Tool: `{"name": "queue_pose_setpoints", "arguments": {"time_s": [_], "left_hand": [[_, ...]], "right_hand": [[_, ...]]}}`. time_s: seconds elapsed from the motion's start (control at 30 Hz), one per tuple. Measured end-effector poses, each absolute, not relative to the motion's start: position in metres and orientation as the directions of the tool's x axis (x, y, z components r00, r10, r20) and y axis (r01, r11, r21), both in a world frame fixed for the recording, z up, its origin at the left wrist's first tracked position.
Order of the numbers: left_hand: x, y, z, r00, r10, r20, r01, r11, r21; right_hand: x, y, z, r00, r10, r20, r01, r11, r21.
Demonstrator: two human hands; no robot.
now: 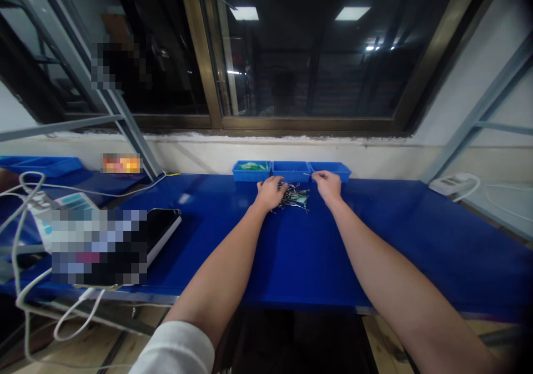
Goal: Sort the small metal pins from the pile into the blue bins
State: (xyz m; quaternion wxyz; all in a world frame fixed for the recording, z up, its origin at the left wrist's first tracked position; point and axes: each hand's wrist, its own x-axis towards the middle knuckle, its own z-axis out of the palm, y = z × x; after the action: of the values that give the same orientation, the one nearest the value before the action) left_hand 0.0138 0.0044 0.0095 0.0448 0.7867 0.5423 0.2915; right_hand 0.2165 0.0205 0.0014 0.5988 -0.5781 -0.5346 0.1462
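A pile of thin, dark metal pieces (295,197), like small rods or long screws, lies on the blue table with some greenish material at its right side. Over the pile's left edge rests my left hand (270,193), its visible fingers somewhat apart; the fingertips are partly hidden. My right hand (328,185) pinches one thin metal piece (307,174) between thumb and fingers, by the front of the middle blue bin (290,165). Beside it are a right blue bin (339,168), partly behind my right hand, and a left blue bin (239,172) containing green material.
On the left of the blue table (300,263) lies a phone-like device (160,224), partly blurred out, with white cables (20,285) nearby. A power strip (453,184) sits at the right. Metal frame posts (139,146) and a window stand behind.
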Motion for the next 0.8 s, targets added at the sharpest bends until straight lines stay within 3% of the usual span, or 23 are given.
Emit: {"name": "queue_pose_setpoints", "arguments": {"time_s": [0.13, 0.23, 0.43, 0.63, 0.8], "left_hand": [[0.014, 0.007, 0.007, 0.249, 0.887, 0.390, 0.840, -0.398, 0.369], [0.014, 0.007, 0.006, 0.263, 0.883, 0.389, 0.836, -0.410, 0.364], [0.013, 0.008, 0.005, 0.267, 0.884, 0.384, 0.845, -0.406, 0.348], [0.014, 0.008, 0.005, 0.265, 0.891, 0.369, 0.855, -0.394, 0.336], [0.013, 0.011, 0.002, 0.273, 0.881, 0.386, 0.846, -0.412, 0.340]], "right_hand": [[0.227, 0.028, -0.002, 0.428, 0.767, 0.478, 0.477, 0.258, -0.840], [0.229, 0.030, -0.005, 0.364, 0.803, 0.471, 0.502, 0.257, -0.826], [0.220, 0.022, -0.001, 0.202, 0.797, 0.569, 0.725, 0.269, -0.634], [0.206, 0.012, 0.000, -0.110, 0.926, 0.360, 0.745, 0.317, -0.587], [0.204, 0.009, -0.003, -0.168, 0.933, 0.318, 0.773, 0.325, -0.545]]}}
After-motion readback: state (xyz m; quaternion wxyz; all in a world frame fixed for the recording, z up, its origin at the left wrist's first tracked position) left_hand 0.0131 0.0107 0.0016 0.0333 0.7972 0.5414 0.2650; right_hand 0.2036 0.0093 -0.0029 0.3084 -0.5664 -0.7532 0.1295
